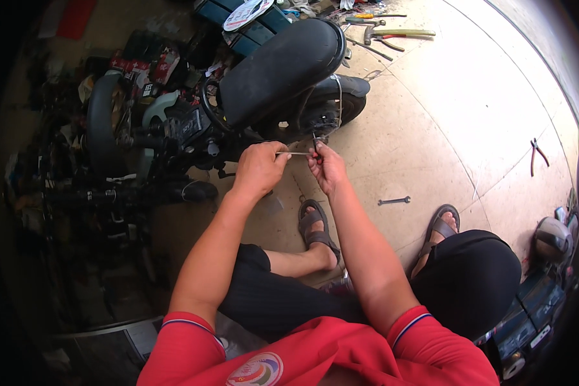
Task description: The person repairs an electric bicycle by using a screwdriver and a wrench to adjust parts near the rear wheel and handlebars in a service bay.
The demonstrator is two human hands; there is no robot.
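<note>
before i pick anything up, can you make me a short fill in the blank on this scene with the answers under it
1. The person's ____ hand holds a red tool.
2. A thin rod ends at the fingers of the ____ hand on its left side.
3. In the picture, the wrench lies to the ____ of the right sandal.
4. The shirt is mainly ____ in colour.

Missing words: right; left; left; red

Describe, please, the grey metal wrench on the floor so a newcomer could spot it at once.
On the beige tiled floor, find two dark brown strapped sandals. Between their toe ends lies the grey metal wrench: a single straight bar, unlike the slim dark pliers with two spread handles farther right.
</note>
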